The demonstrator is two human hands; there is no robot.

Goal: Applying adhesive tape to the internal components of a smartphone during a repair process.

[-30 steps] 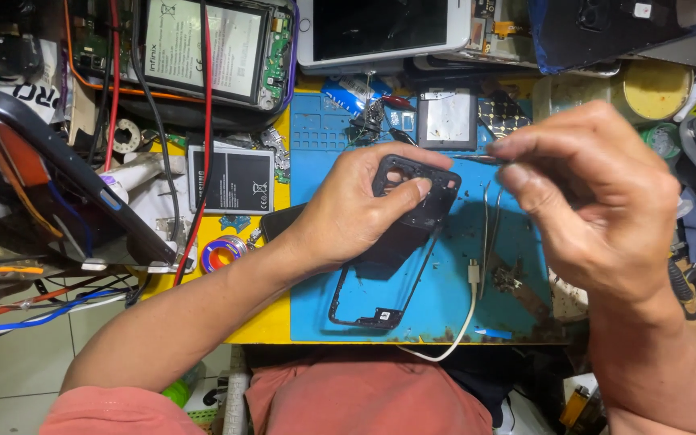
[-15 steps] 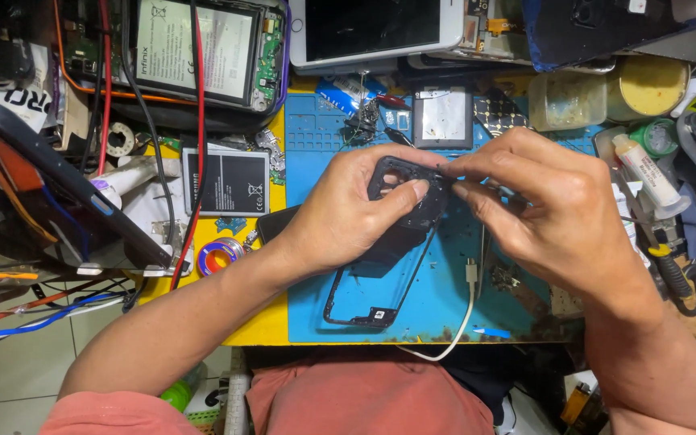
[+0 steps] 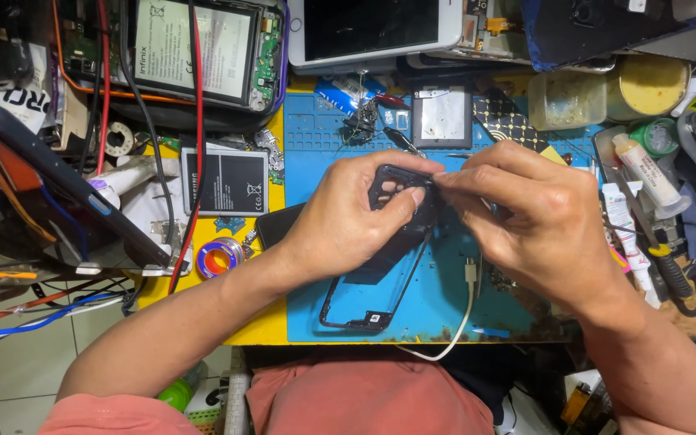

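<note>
My left hand (image 3: 356, 213) grips the upper end of a black phone mid-frame (image 3: 368, 302), thumb pressed on the part around its camera cut-outs. The frame slants down to the left over a blue work mat (image 3: 445, 310). My right hand (image 3: 529, 213) pinches at the same top end, fingertips touching the frame beside my left thumb; whether it holds a small tool or part is hidden. A white cable (image 3: 467, 310) curls under my right hand.
A black battery (image 3: 225, 181) and a solder spool (image 3: 219, 258) lie left of the mat. Opened phones (image 3: 203, 52) and a white phone (image 3: 372, 31) crowd the back. Glue tubes (image 3: 642, 173), pliers (image 3: 682, 278) and plastic tubs (image 3: 565, 98) stand right. Red and black wires (image 3: 191, 153) cross the left side.
My right hand has moved left from above the mat onto the top of the phone frame, closing against my left thumb. The left hand and frame stayed in place.
</note>
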